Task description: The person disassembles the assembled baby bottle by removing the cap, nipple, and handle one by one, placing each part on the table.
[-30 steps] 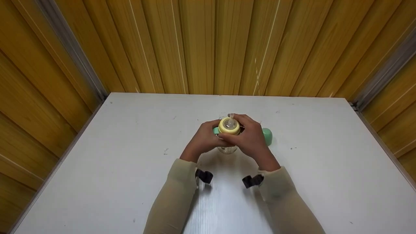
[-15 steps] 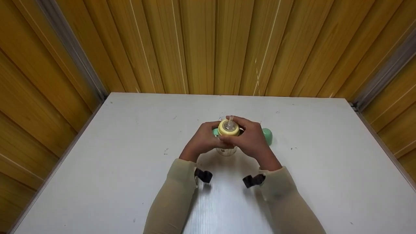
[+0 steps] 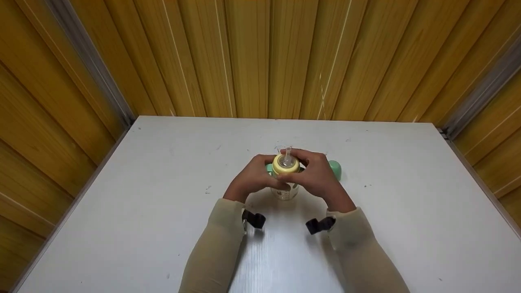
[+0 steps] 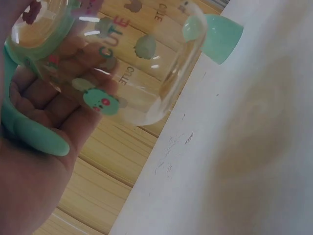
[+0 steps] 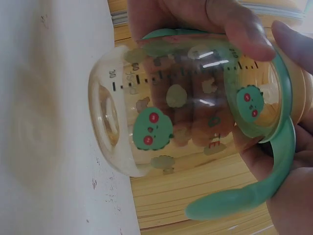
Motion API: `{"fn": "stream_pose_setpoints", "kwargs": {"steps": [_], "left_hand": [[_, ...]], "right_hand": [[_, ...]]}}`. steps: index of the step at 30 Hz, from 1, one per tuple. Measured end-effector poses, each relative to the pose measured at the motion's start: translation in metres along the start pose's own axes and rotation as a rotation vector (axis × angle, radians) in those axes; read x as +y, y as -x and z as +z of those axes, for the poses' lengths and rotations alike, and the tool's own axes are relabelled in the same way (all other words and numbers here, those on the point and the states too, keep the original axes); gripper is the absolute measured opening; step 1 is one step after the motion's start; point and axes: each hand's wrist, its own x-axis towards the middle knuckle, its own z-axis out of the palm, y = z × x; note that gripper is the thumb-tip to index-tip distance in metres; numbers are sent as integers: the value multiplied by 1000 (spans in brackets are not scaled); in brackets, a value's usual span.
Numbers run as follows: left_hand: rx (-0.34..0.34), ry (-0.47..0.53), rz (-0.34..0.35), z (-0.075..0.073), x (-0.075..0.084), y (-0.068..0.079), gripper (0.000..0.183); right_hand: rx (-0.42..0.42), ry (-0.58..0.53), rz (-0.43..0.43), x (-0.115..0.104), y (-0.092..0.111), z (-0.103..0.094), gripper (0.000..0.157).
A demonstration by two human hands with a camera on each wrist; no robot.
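A clear baby bottle [image 3: 285,194] with green cartoon prints is held upright above the white table [image 3: 171,183]. My left hand [image 3: 254,176] grips its body, fingers wrapped behind it. My right hand [image 3: 319,177] grips around the yellow collar [image 3: 285,170], thumb at the near side and fingers at the far side. A translucent spout [image 3: 288,154] sticks up from the collar. One green handle [image 4: 41,137] lies against my left palm in the left wrist view. The other green handle [image 5: 234,200] shows below the collar in the right wrist view.
A green cap [image 3: 335,170] sits on the table just right of my right hand, partly hidden by it. Yellow wood-patterned panels [image 3: 252,57] wall in the back and both sides. Both wrists carry small black cameras.
The bottle and both hands have shifted slightly toward me, and more of the bottle's lower body shows. My right hand's fingers have moved around the collar.
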Motion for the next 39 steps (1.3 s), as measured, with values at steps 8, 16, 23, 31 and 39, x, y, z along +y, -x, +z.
{"fn": "stream_pose_setpoints", "kwargs": {"steps": [8,16,23,31,39], "left_hand": [[-48,23,49,-2,2,2,48],[-19,-40,-2,-3,11,2,52],[21,-93,-5,-2,15,1,58],[78,-118,27,0,18,1,62],[114,-100,16,0,20,1,66]], "right_hand": [[-61,-68,-7,-1,1,-5,56],[-79,-75,8,-4,-1,-9,58],[-48,-11,13,-2,-2,-7,67],[44,51,13,0,-2,-4,76],[94,50,23,-2,-2,-3,71]]}}
